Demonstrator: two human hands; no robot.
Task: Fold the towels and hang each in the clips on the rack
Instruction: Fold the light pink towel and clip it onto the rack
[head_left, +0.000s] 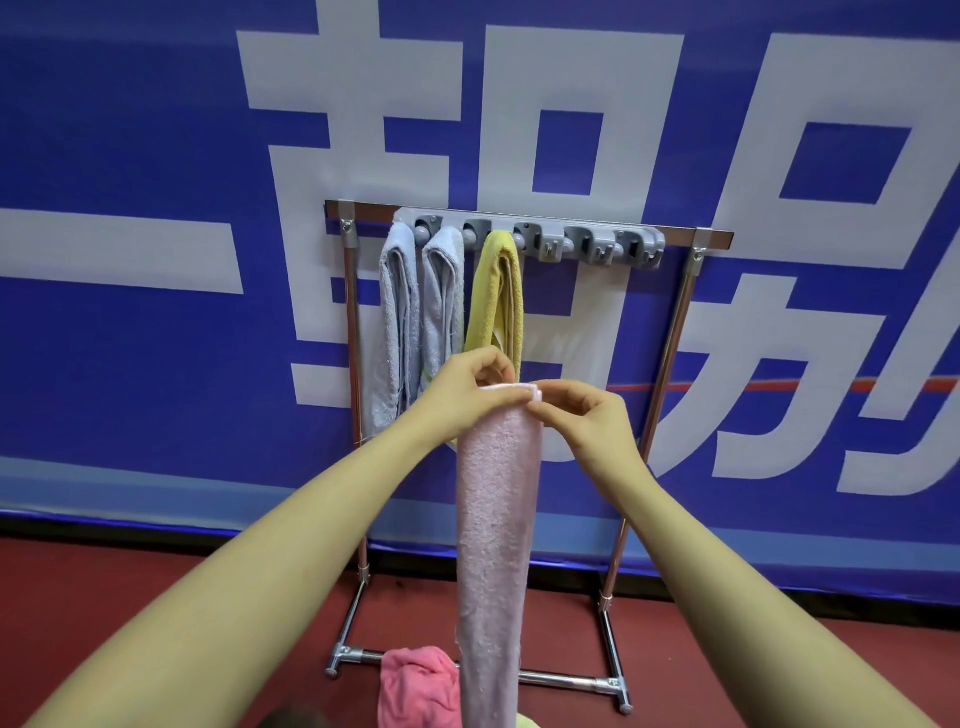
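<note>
A pale pink towel (497, 530), folded into a long narrow strip, hangs straight down in front of the rack. My left hand (470, 387) pinches its folded top edge from the left, and my right hand (584, 415) pinches the same edge from the right. Behind stands a metal rack (680, 306) with a grey clip strip (582, 236) along its top bar. Two light blue towels (397, 312) (444, 291) and a yellow towel (498, 291) hang from the left clips. The clips to the right hold nothing.
A crumpled bright pink towel (415, 686) lies on the red floor by the rack's base bar (561, 678). A blue banner with large white characters (156, 338) fills the wall behind the rack.
</note>
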